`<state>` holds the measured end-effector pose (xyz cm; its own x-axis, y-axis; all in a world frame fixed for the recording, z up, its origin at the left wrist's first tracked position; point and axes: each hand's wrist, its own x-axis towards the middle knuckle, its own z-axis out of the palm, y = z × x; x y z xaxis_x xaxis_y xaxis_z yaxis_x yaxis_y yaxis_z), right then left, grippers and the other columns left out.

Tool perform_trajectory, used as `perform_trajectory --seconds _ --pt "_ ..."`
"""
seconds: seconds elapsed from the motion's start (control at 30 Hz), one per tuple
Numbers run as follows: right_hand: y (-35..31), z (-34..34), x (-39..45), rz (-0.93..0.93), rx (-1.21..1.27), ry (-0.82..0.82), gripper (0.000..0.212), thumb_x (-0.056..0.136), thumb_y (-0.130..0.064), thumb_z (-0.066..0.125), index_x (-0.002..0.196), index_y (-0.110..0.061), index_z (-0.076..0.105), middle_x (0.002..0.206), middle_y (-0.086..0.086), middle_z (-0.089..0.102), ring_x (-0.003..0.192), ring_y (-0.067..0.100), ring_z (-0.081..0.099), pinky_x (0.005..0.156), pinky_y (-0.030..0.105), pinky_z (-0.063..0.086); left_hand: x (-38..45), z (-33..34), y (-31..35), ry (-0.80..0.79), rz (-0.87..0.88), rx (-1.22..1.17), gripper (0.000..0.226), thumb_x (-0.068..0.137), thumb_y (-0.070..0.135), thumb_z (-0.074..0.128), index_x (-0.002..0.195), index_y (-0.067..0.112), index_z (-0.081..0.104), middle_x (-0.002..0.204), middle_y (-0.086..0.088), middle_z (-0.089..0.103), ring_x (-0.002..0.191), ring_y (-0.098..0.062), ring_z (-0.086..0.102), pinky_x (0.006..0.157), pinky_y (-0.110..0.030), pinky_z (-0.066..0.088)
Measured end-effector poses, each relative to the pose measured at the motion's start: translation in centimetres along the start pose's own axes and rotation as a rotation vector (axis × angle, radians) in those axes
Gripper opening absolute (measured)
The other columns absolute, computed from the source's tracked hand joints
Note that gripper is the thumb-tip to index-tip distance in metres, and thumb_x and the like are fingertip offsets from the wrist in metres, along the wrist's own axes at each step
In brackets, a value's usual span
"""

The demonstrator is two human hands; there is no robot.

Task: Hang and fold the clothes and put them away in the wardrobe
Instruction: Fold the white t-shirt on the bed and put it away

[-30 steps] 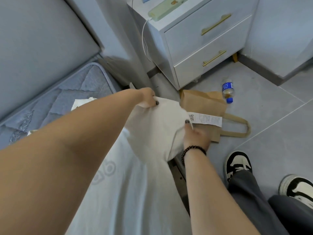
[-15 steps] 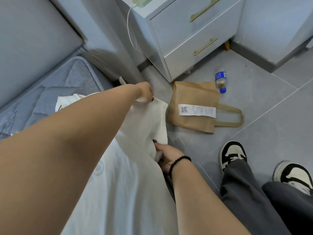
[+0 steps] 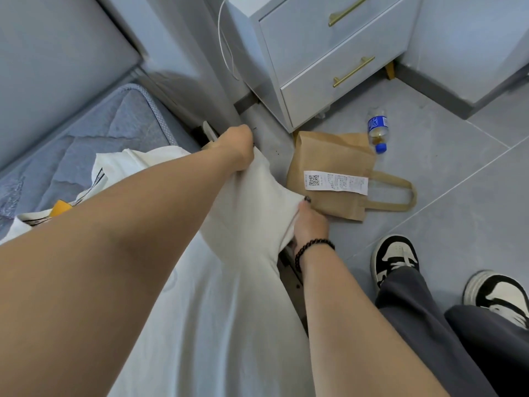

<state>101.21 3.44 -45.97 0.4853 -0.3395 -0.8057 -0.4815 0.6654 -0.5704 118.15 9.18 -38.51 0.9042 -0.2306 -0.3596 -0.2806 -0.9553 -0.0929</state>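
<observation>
A white garment [image 3: 217,296] lies stretched over the edge of the grey mattress [image 3: 94,138] and hangs toward the floor. My left hand [image 3: 237,147] grips its far end, arm stretched out across it. My right hand [image 3: 307,224], with a black bead bracelet on the wrist, grips the cloth's right edge just beside the paper bag. Another white piece with black trim and an orange patch [image 3: 61,207] lies on the mattress behind my left arm.
A brown paper bag [image 3: 329,156] with a receipt lies on the grey tiled floor, a plastic bottle [image 3: 378,130] beside it. A white two-drawer nightstand [image 3: 329,58] with gold handles stands behind. My shoes [image 3: 395,259] are at the lower right.
My right hand has moved up and to the right along the cloth's edge, pulling it taut toward the paper bag. My left hand keeps its hold on the far end.
</observation>
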Motion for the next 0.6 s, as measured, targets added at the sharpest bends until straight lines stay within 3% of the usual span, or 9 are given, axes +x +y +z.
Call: perform_trajectory --seconds 0.07,0.13,0.2,0.27,0.3,0.33,0.37,0.5,0.6 --pt "-2.1 -0.2 0.3 -0.081 -0.023 0.06 0.043 0.097 -0.028 0.046 0.058 -0.011 0.048 0.061 0.003 0.05 0.062 0.021 0.048 0.058 0.026 0.04 -0.1 0.5 -0.5 -0.001 -0.037 -0.022 0.027 0.092 0.004 0.046 0.118 0.003 0.047 0.121 -0.018 0.056 0.113 -0.038 0.054 0.098 -0.049 0.044" --pt "-2.5 -0.9 0.9 -0.136 -0.011 0.049 0.041 0.103 -0.012 0.033 0.077 0.012 0.054 0.079 0.028 0.055 0.082 0.04 0.052 0.043 0.012 0.033 -0.2 1.2 -0.9 0.018 -0.03 -0.006 0.028 0.093 0.004 0.043 0.121 0.002 0.043 0.122 -0.019 0.056 0.111 -0.038 0.055 0.091 -0.042 0.044" --pt "-1.3 -1.0 1.1 -0.012 -0.023 -0.042 0.038 0.102 0.001 0.014 0.09 0.022 0.043 0.091 0.047 0.033 0.097 0.059 0.033 0.043 0.002 0.034 -0.3 1.8 -1.0 0.03 -0.012 -0.003 0.027 0.094 0.006 0.042 0.12 0.004 0.043 0.12 -0.02 0.057 0.109 -0.038 0.055 0.08 -0.039 0.04" --pt "1.0 -0.6 0.4 0.183 -0.052 -0.174 0.036 0.105 -0.011 0.018 0.076 -0.005 0.038 0.091 0.04 0.035 0.11 0.054 0.038 0.043 0.004 0.035 -0.3 2.4 -0.9 0.004 0.014 -0.008 0.024 0.097 0.012 0.041 0.119 0.005 0.045 0.117 -0.018 0.057 0.108 -0.037 0.052 0.079 -0.037 0.034" --pt "1.9 -0.2 -0.3 0.272 -0.064 -0.218 0.031 0.105 -0.022 0.028 0.079 -0.013 0.043 0.105 0.034 0.052 0.114 0.042 0.051 0.059 0.011 0.045 -0.3 2.5 -0.9 -0.011 0.02 -0.019 0.023 0.099 0.017 0.042 0.119 0.006 0.047 0.114 -0.016 0.058 0.105 -0.035 0.051 0.079 -0.036 0.032" --pt "2.5 0.2 -1.3 0.392 0.011 -0.272 0.025 0.102 -0.032 0.038 0.089 -0.014 0.05 0.113 0.02 0.063 0.105 0.032 0.062 0.07 0.019 0.052 -0.3 2.6 -0.9 -0.025 0.018 -0.034 0.024 0.101 0.023 0.043 0.117 0.007 0.05 0.108 -0.013 0.057 0.1 -0.032 0.05 0.079 -0.034 0.03" --pt "3.0 0.5 -1.8 0.474 0.106 -0.302 0.028 0.099 -0.038 0.045 0.098 -0.012 0.054 0.101 0.011 0.068 0.094 0.026 0.068 0.071 0.026 0.055 -0.4 2.4 -0.8 -0.033 0.016 -0.053 0.024 0.101 0.028 0.045 0.112 0.007 0.052 0.1 -0.01 0.056 0.093 -0.028 0.049 0.077 -0.032 0.029" --pt "2.8 -0.2 -3.1 0.476 0.288 -0.373 0.013 0.093 -0.016 0.057 0.095 -0.004 0.062 0.073 0.012 0.071 0.056 0.024 0.069 0.047 0.03 0.055 -1.1 0.8 -0.6 -0.03 0.073 -0.259 0.006 0.095 0.02 0.056 0.094 0.015 0.058 0.089 -0.002 0.056 0.085 -0.019 0.052 0.061 -0.025 0.034" --pt "0.6 -1.1 -3.3 0.438 0.431 -0.347 0.009 0.092 -0.001 0.052 0.09 -0.004 0.061 0.082 0.015 0.07 0.074 0.028 0.067 0.075 0.045 0.054 -2.3 -1.3 -0.7 -0.088 0.095 -0.534 0.02 0.092 0.013 0.061 0.112 0.013 0.057 0.104 -0.008 0.061 0.094 -0.022 0.059 0.084 -0.028 0.05"
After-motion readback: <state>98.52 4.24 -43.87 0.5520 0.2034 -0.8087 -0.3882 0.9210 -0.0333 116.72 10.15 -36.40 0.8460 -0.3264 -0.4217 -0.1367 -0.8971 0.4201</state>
